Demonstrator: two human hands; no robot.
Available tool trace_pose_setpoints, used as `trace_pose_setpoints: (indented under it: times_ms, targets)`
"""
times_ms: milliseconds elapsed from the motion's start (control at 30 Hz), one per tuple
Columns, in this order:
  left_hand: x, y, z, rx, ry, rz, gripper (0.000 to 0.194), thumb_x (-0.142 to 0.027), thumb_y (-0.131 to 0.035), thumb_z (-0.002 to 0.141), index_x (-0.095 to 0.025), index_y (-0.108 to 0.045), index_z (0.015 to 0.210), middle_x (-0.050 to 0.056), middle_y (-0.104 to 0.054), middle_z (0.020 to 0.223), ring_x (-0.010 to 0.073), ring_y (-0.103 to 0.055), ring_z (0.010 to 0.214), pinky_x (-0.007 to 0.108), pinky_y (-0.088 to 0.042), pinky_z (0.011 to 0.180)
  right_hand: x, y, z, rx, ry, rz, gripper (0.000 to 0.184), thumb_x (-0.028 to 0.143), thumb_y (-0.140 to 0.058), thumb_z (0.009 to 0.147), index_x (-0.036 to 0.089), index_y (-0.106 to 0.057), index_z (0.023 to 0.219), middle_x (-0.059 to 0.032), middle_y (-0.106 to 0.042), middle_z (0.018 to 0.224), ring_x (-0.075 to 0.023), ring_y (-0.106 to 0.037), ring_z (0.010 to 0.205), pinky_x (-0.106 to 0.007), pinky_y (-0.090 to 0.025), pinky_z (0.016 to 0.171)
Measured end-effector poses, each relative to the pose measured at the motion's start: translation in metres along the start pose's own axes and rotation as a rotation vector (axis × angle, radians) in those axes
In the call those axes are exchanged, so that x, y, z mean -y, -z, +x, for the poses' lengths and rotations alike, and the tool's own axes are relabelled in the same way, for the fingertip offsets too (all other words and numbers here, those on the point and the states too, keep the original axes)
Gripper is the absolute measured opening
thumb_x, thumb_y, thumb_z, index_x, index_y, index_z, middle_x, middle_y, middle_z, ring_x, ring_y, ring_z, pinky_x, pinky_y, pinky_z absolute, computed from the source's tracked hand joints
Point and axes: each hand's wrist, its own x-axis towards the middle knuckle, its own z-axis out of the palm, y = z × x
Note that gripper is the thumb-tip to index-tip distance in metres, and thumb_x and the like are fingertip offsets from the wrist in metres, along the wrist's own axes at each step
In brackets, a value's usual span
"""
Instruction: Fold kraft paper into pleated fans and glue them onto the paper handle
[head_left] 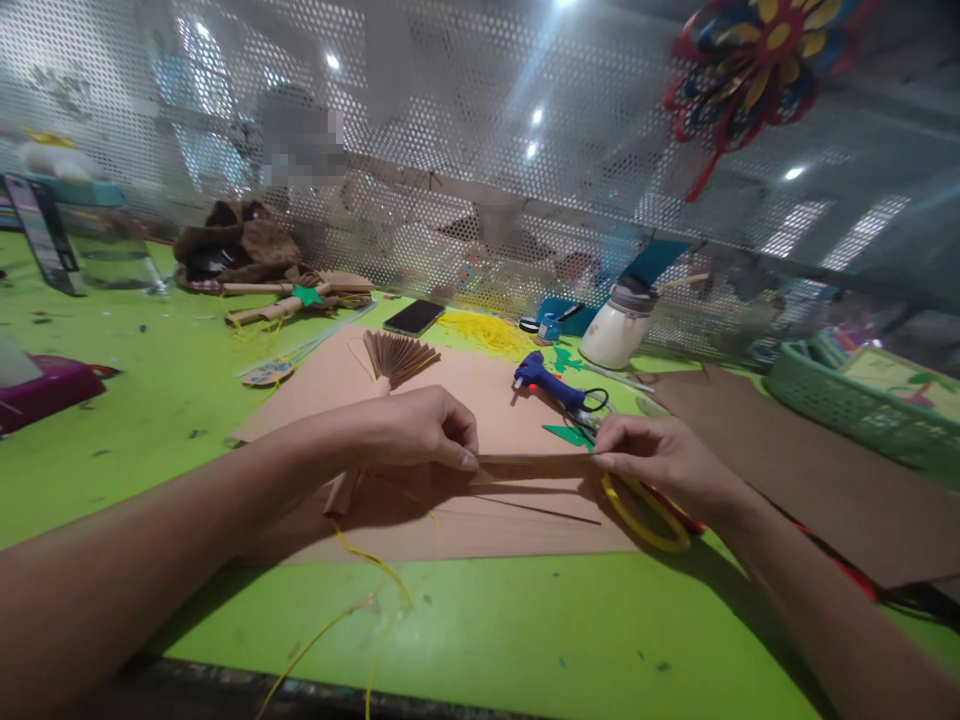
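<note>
A narrow strip of brown paper (534, 467) is stretched level between my two hands. My left hand (420, 428) pinches its left end between thumb and fingers, and my right hand (660, 450) pinches the other. Under my left forearm lies a pleated brown paper fan (399, 357) on a rolled paper handle (343, 494), partly hidden by the arm. Yellow string (375, 565) trails from the handle to the table's front edge. Scissors with yellow loops (649, 515) lie below my right hand. Just beyond are green paper leaf shapes (568, 436) and a blue glue gun (551, 380).
Brown paper sheets (495, 400) cover the middle of the green table (525, 640). Behind them are a phone (415, 317), yellow shredded strands (484, 332) and a white bottle (616, 328). A green basket (862, 405) stands right, a purple holder (56, 388) left. A perforated panel (450, 190) rises behind.
</note>
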Motion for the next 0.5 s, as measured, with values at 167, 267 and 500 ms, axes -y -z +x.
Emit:
trace_pose_setpoints:
  times_ms: [167,267,500]
  targets:
    - [-0.002,0.001,-0.001,0.064,0.05,-0.139,0.018,-0.035,-0.068,0.07,-0.018,-0.069,0.074,0.001,-0.07,0.069,0.0137,-0.06,0.063,0.022,-0.041,0.057,0.005,0.007,-0.002,-0.005,0.057,-0.113,0.013,0.03,-0.067,0.077,0.019,-0.064,0.07,-0.0023,-0.059,0.075,-0.0154,-0.053,0.07,-0.028,-0.043,0.064]
    - [0.002,0.001,0.0,0.172,0.045,-0.364,0.027,-0.043,-0.068,0.07,-0.018,-0.071,0.08,0.004,-0.073,0.076,0.0141,-0.062,0.065,0.022,-0.042,0.057,0.008,0.01,-0.003,-0.02,0.062,-0.156,0.014,0.031,-0.066,0.078,0.019,-0.065,0.071,-0.0023,-0.06,0.074,-0.0156,-0.054,0.07,-0.028,-0.043,0.065]
    - [0.002,0.0,0.0,0.172,0.073,-0.492,0.034,-0.047,-0.065,0.074,-0.013,-0.07,0.07,0.006,-0.07,0.063,0.0067,-0.049,0.044,0.018,-0.027,0.041,0.009,0.013,-0.003,-0.023,0.078,-0.16,0.014,0.03,-0.066,0.078,0.019,-0.065,0.07,-0.0022,-0.06,0.073,-0.0155,-0.053,0.069,-0.028,-0.042,0.064]
